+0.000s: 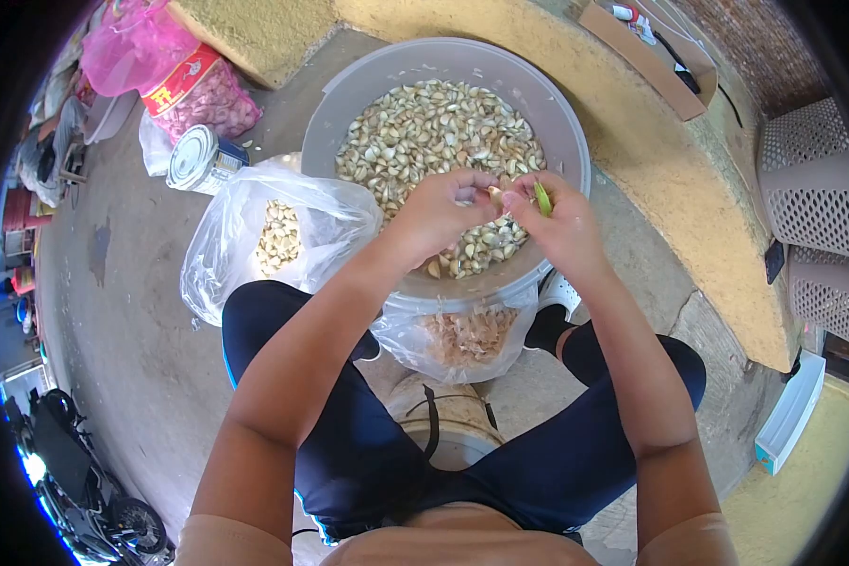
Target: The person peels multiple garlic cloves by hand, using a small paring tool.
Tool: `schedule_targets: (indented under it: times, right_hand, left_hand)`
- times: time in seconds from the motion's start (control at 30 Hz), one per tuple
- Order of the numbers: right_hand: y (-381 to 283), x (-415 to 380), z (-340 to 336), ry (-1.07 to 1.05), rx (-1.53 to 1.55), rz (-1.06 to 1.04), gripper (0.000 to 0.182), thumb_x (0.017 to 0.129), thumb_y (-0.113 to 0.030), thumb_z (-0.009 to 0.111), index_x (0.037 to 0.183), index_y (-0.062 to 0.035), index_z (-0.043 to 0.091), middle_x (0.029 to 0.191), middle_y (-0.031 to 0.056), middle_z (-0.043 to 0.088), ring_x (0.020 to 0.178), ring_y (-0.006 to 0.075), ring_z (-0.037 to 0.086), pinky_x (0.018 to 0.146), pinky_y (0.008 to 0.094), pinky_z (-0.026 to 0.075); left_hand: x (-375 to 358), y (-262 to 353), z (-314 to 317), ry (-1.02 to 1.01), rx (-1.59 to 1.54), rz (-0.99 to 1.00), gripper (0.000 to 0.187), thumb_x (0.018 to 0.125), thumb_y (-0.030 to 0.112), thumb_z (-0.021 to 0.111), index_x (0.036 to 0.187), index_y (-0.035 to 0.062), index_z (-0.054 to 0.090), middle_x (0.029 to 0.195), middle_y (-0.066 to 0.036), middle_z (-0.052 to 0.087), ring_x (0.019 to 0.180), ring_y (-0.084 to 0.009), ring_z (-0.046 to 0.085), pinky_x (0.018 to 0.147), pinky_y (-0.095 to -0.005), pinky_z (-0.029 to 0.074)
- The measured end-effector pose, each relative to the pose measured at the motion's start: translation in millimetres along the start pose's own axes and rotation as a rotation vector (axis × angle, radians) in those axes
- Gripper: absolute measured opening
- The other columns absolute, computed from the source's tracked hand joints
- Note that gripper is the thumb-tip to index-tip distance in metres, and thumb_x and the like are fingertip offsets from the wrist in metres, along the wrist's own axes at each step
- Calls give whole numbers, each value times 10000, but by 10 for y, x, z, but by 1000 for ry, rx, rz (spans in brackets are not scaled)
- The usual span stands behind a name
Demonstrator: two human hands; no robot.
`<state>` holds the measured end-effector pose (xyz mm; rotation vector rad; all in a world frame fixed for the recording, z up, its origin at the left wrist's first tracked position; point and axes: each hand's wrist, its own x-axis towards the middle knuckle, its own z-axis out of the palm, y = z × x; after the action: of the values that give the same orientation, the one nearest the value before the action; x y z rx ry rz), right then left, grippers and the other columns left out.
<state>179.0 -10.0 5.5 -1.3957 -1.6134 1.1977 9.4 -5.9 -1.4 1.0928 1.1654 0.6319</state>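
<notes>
Over the right part of a large grey tub [325, 132] full of garlic cloves [434, 127], my two hands meet. My left hand [453, 203] is closed, with its fingertips pinching a small garlic clove [495, 194]. Close beside it, my right hand [552, 217] has its thumb at the clove and its fingers curled round a small green-handled tool [542, 199]; the tool's blade cannot be made out. A clear plastic bag [335, 212] of peeled cloves [278, 236] stands left of the tub. Another bag [401, 340] with papery skins [467, 338] lies below it.
A pink bag [217, 99] and a tin can [203, 160] stand at the upper left. A yellow ledge [670, 179] curves along the right, bearing a cardboard box [646, 57]. Perforated crates [816, 189] are at the far right, a motorcycle [75, 472] at the lower left.
</notes>
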Motion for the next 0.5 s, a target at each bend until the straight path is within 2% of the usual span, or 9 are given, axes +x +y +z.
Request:
schedule_targets:
  times: [0.13,0.17,0.23,0.5]
  right_hand:
    - [-13,6,-14,-14,-89,-10,153,780,-153,615,845,-20,577,745,22,561,670,78,473,611,234,394]
    - [-6,8,-10,-12,-102,-26,150,763,-144,614,825,-13,574,726,46,564,658,99,492,604,248,403]
    - [23,6,5,-7,-127,-55,143,731,-124,613,785,0,568,688,93,571,632,142,528,590,275,421]
    - [62,-16,56,-103,-111,42,142,683,-130,612,727,-6,560,658,101,542,606,154,517,576,290,416]
  left_hand:
    - [5,3,-18,-2,40,9,296,774,160,632,1039,41,572,819,-9,599,487,-16,432,392,-159,335]
    - [6,-1,-21,-3,56,18,298,773,160,634,1039,40,572,813,-8,597,491,-16,433,393,-158,335]
    - [-19,44,-19,-3,16,-14,292,780,150,624,1043,37,567,797,-6,591,490,-17,425,393,-157,327]
    - [47,0,-94,-17,-253,-58,244,814,138,597,1032,48,537,866,-20,595,482,-13,369,398,-164,285]
